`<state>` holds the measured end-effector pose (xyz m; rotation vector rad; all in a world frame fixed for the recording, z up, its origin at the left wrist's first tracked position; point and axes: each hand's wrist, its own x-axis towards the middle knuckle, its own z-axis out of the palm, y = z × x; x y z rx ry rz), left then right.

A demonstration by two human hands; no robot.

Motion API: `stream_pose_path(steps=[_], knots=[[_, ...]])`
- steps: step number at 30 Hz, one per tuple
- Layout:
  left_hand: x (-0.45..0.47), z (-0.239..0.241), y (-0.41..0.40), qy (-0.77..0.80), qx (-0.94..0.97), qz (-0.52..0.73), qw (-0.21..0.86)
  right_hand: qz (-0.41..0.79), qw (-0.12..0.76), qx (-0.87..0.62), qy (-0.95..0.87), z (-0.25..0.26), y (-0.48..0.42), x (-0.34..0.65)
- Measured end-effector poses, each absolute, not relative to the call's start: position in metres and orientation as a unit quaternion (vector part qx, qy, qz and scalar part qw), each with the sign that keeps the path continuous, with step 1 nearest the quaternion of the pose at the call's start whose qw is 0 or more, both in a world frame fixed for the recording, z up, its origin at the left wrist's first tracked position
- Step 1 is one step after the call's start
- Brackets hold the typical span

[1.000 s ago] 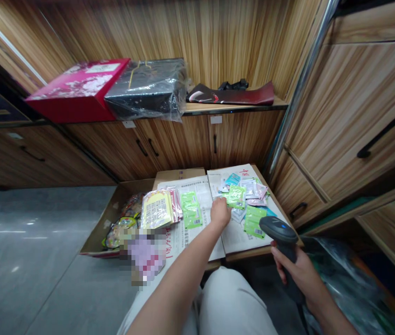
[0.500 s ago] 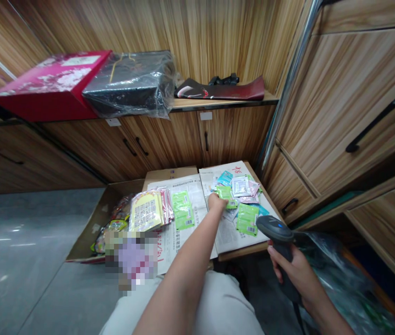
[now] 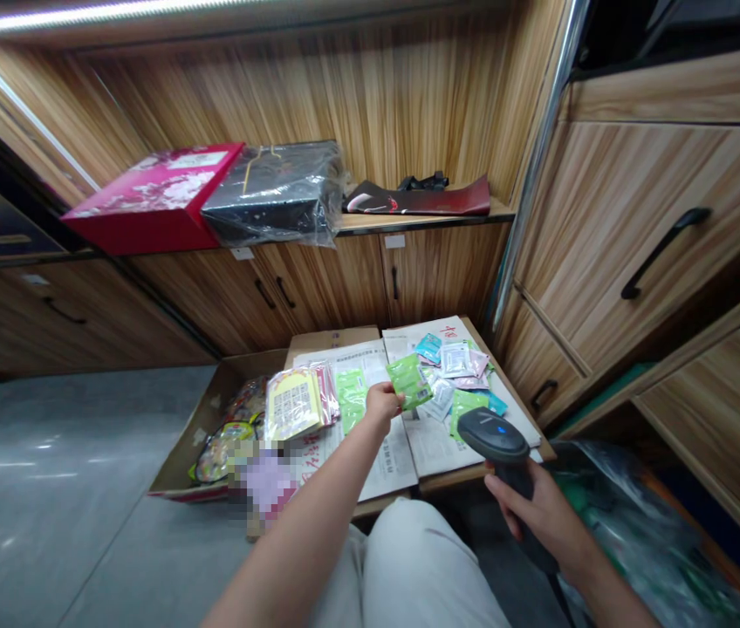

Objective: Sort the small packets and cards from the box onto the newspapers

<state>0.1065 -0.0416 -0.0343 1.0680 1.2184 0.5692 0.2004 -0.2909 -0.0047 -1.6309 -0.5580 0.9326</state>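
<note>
Between the fingers of my left hand (image 3: 383,406) is a green sachet (image 3: 410,380), held by its lower left edge above the newspaper. My right hand (image 3: 544,515) is wrapped around the handle of a dark barcode scanner (image 3: 496,436), which shows a small blue light. The scanner's head points left, partly over a second green sachet (image 3: 465,406). White, pink and blue sachets lie in a loose pile around a white sachet (image 3: 456,358). More green sachets (image 3: 350,392) rest left of my left hand, next to clear-wrapped packs with a yellow card (image 3: 292,403).
Newspaper (image 3: 402,453) covers the cardboard surface. At left an open cardboard box (image 3: 177,467) holds colourful packets. Behind are wooden cabinets (image 3: 337,283); a shelf bears a pink box (image 3: 154,196) and a plastic-wrapped black box (image 3: 271,196). Clear plastic (image 3: 619,515) lies at right.
My left hand has lifted the green sachet off the pile and drawn it left. The scanner has moved slightly left in my right hand. The whole view has shifted.
</note>
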Motion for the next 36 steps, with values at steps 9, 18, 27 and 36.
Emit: stream_pose_path(steps=[9, 18, 27, 36], knots=[[0.122, -0.050, -0.040, 0.528, 0.477, 0.257, 0.655, 0.374, 0.555, -0.709, -0.222, -0.009, -0.288, 0.197], [0.121, -0.048, -0.044, 0.517, 0.492, 0.232, 0.661, 0.357, 0.565, -0.716, -0.202, -0.006, -0.285, 0.193], [0.104, -0.052, -0.017, 0.637, 0.472, 0.282, 0.540, 0.363, 0.562, -0.715, -0.203, -0.010, -0.286, 0.195], [0.041, -0.062, 0.038, 0.669, 0.635, 0.242, 0.300, 0.355, 0.564, -0.722, -0.187, -0.014, -0.287, 0.196]])
